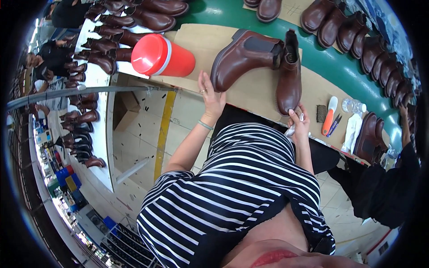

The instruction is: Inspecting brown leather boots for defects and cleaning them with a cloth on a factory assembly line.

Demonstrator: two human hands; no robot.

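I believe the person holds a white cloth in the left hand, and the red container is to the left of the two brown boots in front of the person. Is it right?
Not entirely: the head view shows the white cloth in the right hand, not the left. The red container is indeed to the left of the two brown boots.

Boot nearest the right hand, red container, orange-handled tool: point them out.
Boot (289, 85), head view: upper.
Red container (182, 58), head view: body.
Orange-handled tool (328, 121), head view: handle.
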